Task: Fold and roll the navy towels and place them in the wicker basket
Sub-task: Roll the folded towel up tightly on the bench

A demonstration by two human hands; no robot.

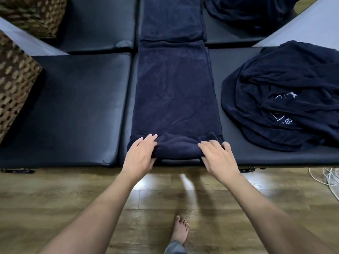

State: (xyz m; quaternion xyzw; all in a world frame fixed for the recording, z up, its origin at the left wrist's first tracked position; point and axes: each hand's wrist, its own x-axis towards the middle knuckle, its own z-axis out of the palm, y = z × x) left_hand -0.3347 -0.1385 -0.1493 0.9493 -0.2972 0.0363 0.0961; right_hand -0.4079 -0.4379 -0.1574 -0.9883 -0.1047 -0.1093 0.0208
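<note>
A navy towel (174, 92), folded into a long narrow strip, lies down the middle of the black padded table (73, 107). Its near end is turned over into a short roll (178, 146) at the table's front edge. My left hand (142, 153) holds the roll's left end, fingers on top and thumb tucked below. At the right end my right hand (218, 156) holds it the same way. The brown wicker basket (14, 85) stands at the table's left edge, only partly in view.
A loose pile of navy towels (286, 99) with white embroidery lies on the table's right side. A mirror behind the table repeats the towel, pile and basket. White cables (330, 180) lie on the wooden floor at right, and my bare foot (180, 230) stands below.
</note>
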